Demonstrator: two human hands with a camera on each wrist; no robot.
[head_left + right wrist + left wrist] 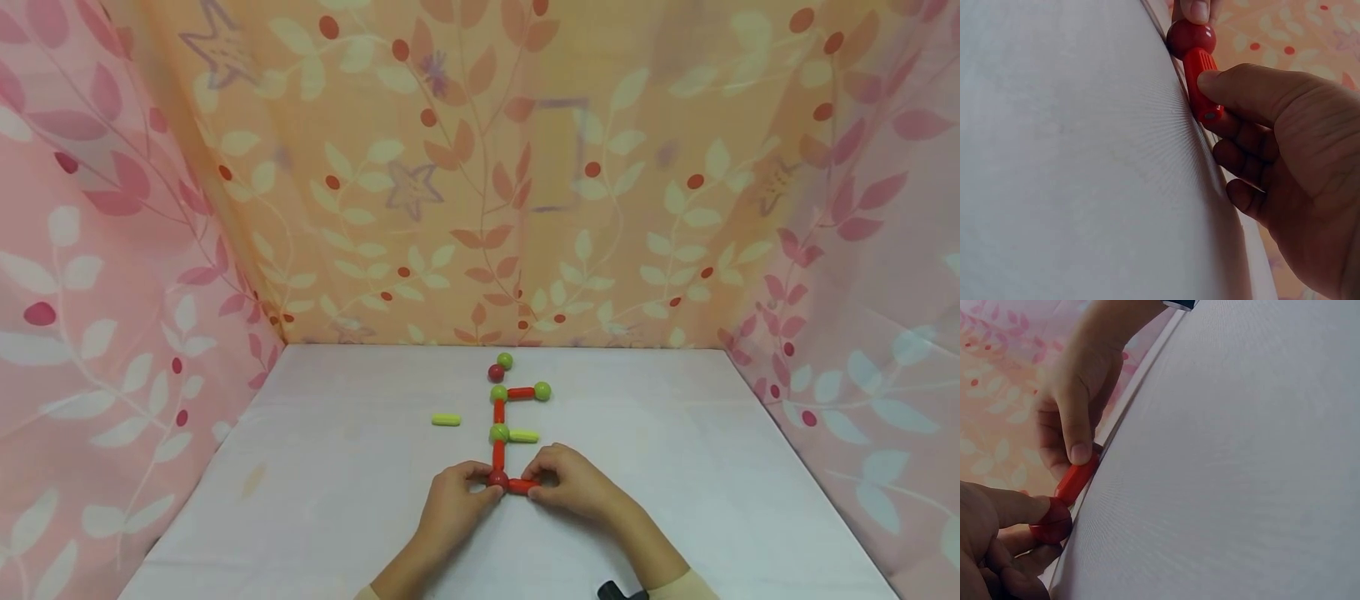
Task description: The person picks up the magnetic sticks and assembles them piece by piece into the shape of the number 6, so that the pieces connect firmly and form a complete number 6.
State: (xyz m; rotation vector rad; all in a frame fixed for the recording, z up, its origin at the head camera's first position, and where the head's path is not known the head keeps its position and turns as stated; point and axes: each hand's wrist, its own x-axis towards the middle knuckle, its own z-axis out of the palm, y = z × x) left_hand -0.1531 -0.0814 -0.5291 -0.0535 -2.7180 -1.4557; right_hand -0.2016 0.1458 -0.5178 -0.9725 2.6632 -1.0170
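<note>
- Short, bright-red ribbed rod [519, 486]: lies on the counter at the near end of a joined figure, one end meeting a glossy dark-red ball [498, 479]; a small grey spot shows on its free end in the right wrist view.
- Right hand [577, 483]: pinches this rod between thumb and fingers.
- Left hand [453, 504]: pinches the dark-red ball between thumb and fingers.
- Away from the ball, in line: a second red rod [498, 456], a glossy green ball [499, 433], a third red rod [498, 412], a far green ball [498, 393].
- Right branches: a yellow-green rod [524, 436] at the middle green ball; a fourth red rod [521, 393] at the far one, ending in another green ball [542, 391].
- Beyond the figure: a loose dark-red ball [496, 373] beside a loose green ball [505, 361].
- Left of the figure, apart: a loose yellow-green rod [446, 420].
- Support: white counter [337, 433].
- Surround: leaf-patterned pink and orange fabric [480, 208].
- Beside the right beige sleeve [682, 586]: a black object [621, 591], partly cut off.
</note>
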